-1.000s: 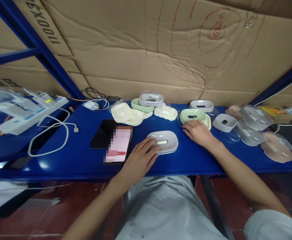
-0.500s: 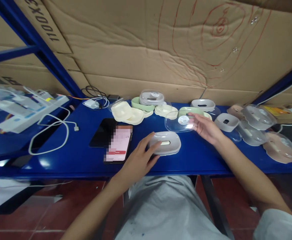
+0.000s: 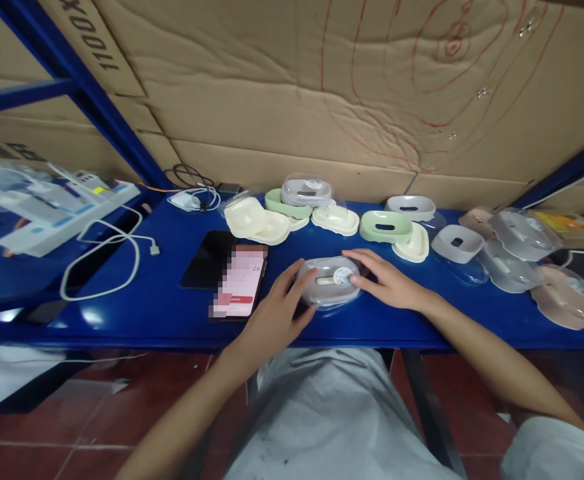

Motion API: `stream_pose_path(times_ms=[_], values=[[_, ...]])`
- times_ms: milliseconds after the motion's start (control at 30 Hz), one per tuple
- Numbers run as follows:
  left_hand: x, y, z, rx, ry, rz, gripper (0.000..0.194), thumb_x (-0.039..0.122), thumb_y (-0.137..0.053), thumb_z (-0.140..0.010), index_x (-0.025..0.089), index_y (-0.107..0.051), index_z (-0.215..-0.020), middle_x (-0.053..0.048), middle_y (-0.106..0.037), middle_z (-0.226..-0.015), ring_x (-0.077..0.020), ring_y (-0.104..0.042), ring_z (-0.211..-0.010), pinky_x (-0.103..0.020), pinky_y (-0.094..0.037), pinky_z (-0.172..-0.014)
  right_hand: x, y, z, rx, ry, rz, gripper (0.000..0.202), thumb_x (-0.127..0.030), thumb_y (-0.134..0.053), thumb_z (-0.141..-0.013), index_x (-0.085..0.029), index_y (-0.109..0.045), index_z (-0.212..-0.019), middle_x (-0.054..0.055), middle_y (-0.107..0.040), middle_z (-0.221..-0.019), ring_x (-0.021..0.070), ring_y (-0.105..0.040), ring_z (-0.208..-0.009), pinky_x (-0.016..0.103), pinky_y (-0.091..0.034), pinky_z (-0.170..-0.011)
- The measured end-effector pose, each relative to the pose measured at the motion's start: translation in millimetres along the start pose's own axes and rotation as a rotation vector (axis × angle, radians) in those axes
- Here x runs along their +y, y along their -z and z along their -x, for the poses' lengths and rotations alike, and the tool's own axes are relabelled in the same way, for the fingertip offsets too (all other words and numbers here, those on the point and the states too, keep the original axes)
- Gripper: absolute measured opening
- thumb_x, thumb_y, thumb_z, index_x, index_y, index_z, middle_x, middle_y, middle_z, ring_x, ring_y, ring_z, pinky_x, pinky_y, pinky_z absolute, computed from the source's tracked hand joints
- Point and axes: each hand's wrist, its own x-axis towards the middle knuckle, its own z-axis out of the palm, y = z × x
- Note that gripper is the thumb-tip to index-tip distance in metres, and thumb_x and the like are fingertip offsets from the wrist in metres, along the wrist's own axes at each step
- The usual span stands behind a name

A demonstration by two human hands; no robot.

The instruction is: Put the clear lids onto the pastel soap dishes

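Note:
A grey oval soap dish (image 3: 317, 292) rests on the blue table in front of me, a pale strip showing in its slot. Over it sits a clear plastic lid (image 3: 356, 267) with a round white sticker; whether it is fully seated I cannot tell. My left hand (image 3: 285, 303) grips the dish's left end, with fingers bent around the edge. At the other end my right hand (image 3: 389, 279) holds the lid between thumb and fingers, the thumb beside the sticker. A green soap dish (image 3: 386, 228) and a cream dish part (image 3: 413, 243) lie beyond the right hand.
Two phones, one black (image 3: 207, 260) and one lit (image 3: 242, 280), lie to the left. Further left are a white cable (image 3: 137, 267) and a power strip (image 3: 67, 223). More soap dishes in grey (image 3: 457, 244), cream (image 3: 245, 217) and pink (image 3: 569, 300) line the back and right.
My right hand has brought the clear lid left and toward me, down onto the grey soap dish. My left hand has stayed on the dish.

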Motion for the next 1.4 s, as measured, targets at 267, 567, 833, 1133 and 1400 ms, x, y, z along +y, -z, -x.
stream_pose_path(times_ms=[267,567,833,1133,1400], values=[[-3,-1.9,1,-0.002,0.020,0.031,0.079,0.032,-0.066,-0.105,0.031,-0.023,-0.171,-0.018,-0.040,-0.170,-0.0346,-0.047,-0.156,-0.055,-0.048,-0.124,-3,-9,2,-0.066,0.192,0.248,0.081,-0.055,-0.072,-0.099,-0.034,-0.036,-0.169,0.015,-0.033,-0.176,0.0358,-0.037,-0.161,0.058,-0.042,-0.127],[-7,-6.2,2,0.000,0.053,0.031,0.085,0.049,-0.065,-0.106,0.030,-0.016,-0.173,-0.020,-0.041,-0.169,-0.0372,-0.048,-0.155,-0.055,-0.051,-0.121,-11,-22,-1,0.027,0.196,0.425,0.077,-0.063,-0.068,-0.099,-0.033,-0.045,-0.166,0.017,-0.041,-0.171,0.0385,-0.047,-0.152,0.061,-0.047,-0.120],[-8,-6.3,1,-0.004,0.047,0.044,0.084,0.055,-0.062,-0.106,0.029,-0.017,-0.172,-0.020,-0.044,-0.166,-0.0369,-0.051,-0.152,-0.054,-0.051,-0.120,-7,-20,-2,0.034,0.246,0.436,0.074,-0.065,-0.061,-0.102,-0.030,-0.044,-0.166,0.019,-0.045,-0.167,0.0368,-0.048,-0.151,0.060,-0.048,-0.119],[-8,-6.4,0,0.011,0.050,0.033,0.079,0.053,-0.060,-0.108,0.031,-0.020,-0.172,-0.018,-0.049,-0.159,-0.0359,-0.055,-0.148,-0.053,-0.054,-0.117,-4,-19,-1,0.022,0.242,0.478,0.075,-0.063,-0.065,-0.100,-0.028,-0.047,-0.164,0.019,-0.047,-0.166,0.0375,-0.050,-0.150,0.059,-0.049,-0.120],[-7,-5.5,-1,-0.007,0.067,0.052,0.079,0.052,-0.062,-0.107,0.032,-0.021,-0.171,-0.017,-0.047,-0.163,-0.0358,-0.052,-0.151,-0.054,-0.050,-0.121,-4,-16,0,-0.066,0.256,0.465,0.085,-0.064,-0.070,-0.097,-0.027,-0.042,-0.167,0.019,-0.034,-0.175,0.0366,-0.044,-0.157,0.055,-0.050,-0.121]])
